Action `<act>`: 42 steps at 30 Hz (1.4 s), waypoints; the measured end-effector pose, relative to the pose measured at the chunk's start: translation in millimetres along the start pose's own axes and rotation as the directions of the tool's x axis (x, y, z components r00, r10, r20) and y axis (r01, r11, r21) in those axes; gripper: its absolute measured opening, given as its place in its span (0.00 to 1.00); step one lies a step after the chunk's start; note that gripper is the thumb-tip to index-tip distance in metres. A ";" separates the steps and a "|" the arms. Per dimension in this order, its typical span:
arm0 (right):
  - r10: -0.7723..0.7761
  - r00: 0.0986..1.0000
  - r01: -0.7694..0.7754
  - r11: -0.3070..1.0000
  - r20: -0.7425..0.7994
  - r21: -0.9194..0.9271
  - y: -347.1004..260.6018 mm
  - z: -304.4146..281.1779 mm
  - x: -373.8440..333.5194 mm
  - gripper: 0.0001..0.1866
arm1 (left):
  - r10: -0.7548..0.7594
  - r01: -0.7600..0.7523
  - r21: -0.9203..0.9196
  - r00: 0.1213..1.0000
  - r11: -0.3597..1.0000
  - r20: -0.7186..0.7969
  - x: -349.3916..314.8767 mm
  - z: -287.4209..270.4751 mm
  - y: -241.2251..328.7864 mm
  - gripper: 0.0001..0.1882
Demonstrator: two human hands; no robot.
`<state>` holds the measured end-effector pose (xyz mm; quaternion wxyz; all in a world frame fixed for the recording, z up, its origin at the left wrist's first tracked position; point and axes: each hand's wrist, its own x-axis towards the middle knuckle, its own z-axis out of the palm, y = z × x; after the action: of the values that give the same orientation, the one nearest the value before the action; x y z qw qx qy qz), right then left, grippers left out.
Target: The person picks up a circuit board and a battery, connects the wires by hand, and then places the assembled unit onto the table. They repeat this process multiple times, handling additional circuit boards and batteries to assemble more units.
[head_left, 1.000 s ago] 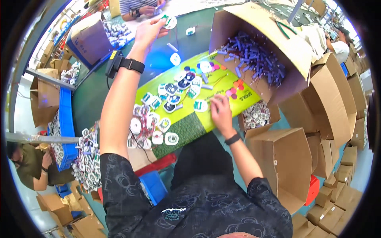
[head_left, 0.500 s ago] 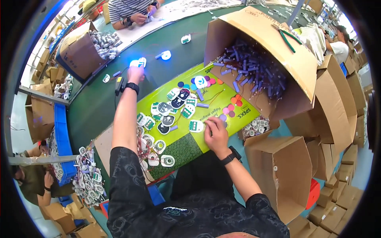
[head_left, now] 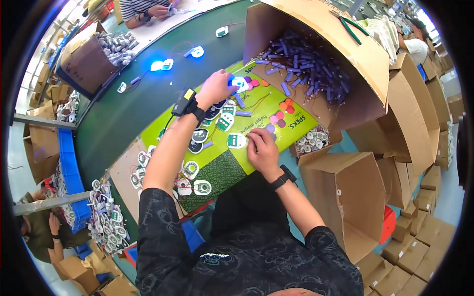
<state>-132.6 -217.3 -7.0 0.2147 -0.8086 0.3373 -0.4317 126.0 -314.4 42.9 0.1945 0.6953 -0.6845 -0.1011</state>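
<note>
big cardboard box [head_left: 321,22] upper right, yellow-green mat [head_left: 291,134] next to it. left hand [head_left: 216,90] is over the mat, can't tell if those fingers are pinching anything. right hand [head_left: 263,150] has curled fingers, grip unclear too. white-and-green board [head_left: 236,140] lies on the mat by the right fingertips, blue-lit round piece [head_left: 241,85] at the left ones.
</note>
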 end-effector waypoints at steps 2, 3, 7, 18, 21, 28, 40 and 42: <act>0.002 1.000 -0.002 1.000 -0.012 0.006 -1.9 -2.0 -0.1 0.10 | 0.014 -0.014 0.006 1.000 1.000 -0.021 9.7 5.6 -3.1 0.27; 0.005 1.000 -0.005 1.000 -0.014 -0.003 -2.6 -2.5 -0.8 0.10 | 0.021 -0.021 -0.001 1.000 1.000 -0.020 12.9 10.5 -3.0 0.27; -0.005 1.000 0.005 1.000 -0.010 -0.013 -1.6 0.0 3.1 0.08 | 0.001 -0.002 0.034 0.999 0.999 0.040 25.9 23.1 2.0 0.33; -0.002 1.000 0.003 1.000 -0.027 0.006 -1.6 -1.8 -0.2 0.07 | -0.211 0.116 -0.396 0.956 0.911 -0.206 -31.7 -79.9 40.3 0.16; -0.010 1.000 0.011 0.999 -0.030 0.032 -0.8 -3.3 -2.6 0.08 | -0.233 0.083 -0.485 0.937 0.871 -0.259 -64.8 -123.8 60.9 0.14; 0.153 0.980 -0.182 0.946 0.126 0.269 -22.0 -16.6 12.1 0.13 | -0.203 0.013 -0.404 0.878 0.915 -0.433 -126.7 -191.8 89.6 0.11; 0.004 0.953 -0.140 0.893 0.302 0.429 -161.6 -47.4 135.5 0.21 | -0.062 -0.163 -0.600 0.940 0.783 -0.335 -169.2 -199.4 117.3 0.19; 0.028 0.955 -0.173 0.859 0.294 0.481 -154.6 -55.4 122.0 0.19 | -0.142 -0.132 -0.640 0.923 0.757 -0.357 -177.1 -183.4 87.4 0.20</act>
<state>-74.9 -204.4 188.9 0.4847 -0.7582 0.2221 -0.3753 113.3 -113.6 222.1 0.5545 0.5912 -0.5520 -0.1957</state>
